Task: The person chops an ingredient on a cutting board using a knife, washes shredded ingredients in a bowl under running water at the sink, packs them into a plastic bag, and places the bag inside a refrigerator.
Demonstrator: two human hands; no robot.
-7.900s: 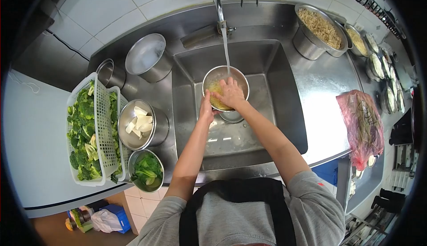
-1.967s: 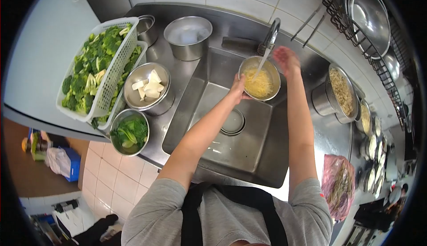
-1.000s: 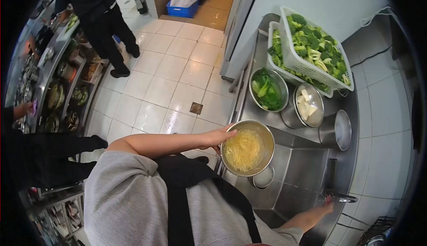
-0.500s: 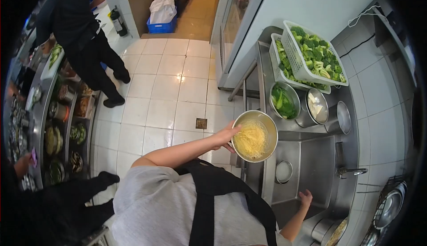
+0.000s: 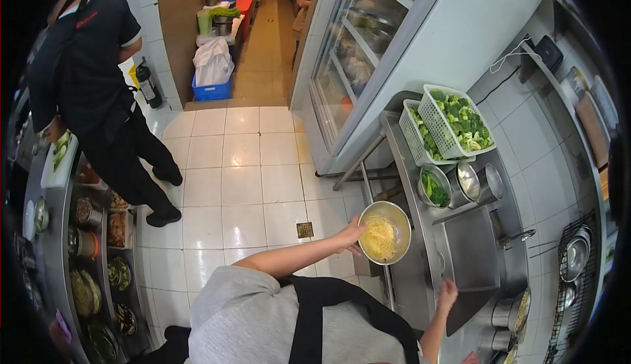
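Note:
My left hand (image 5: 348, 236) grips the rim of a round metal bowl (image 5: 405, 232) on its left side. Thin pale-yellow strands (image 5: 380, 238), noodles or fine shreds, lie inside; I cannot tell which. The bowl is held in the air, left of the steel sink (image 5: 470, 245), tilted enough that its contents show. Over the sink's near side is my right hand (image 5: 447, 293), its fingers curled in and nothing visible in them. Just beyond it, part of the rim of a small round dish (image 5: 442, 262) shows in the sink.
White baskets of broccoli (image 5: 458, 122) stand on the counter beyond the sink, beside a bowl of greens (image 5: 434, 186) and metal pots (image 5: 490, 183). A faucet (image 5: 516, 238) juts over the sink. More pots (image 5: 506, 313) stand nearer. At left, a co-worker (image 5: 92, 68) stands by shelves of food containers.
My view has shifted, showing more of the fridge and corridor. The bowl stays in my left hand and now sits farther from the sink's edge. My right hand's fingers have curled in.

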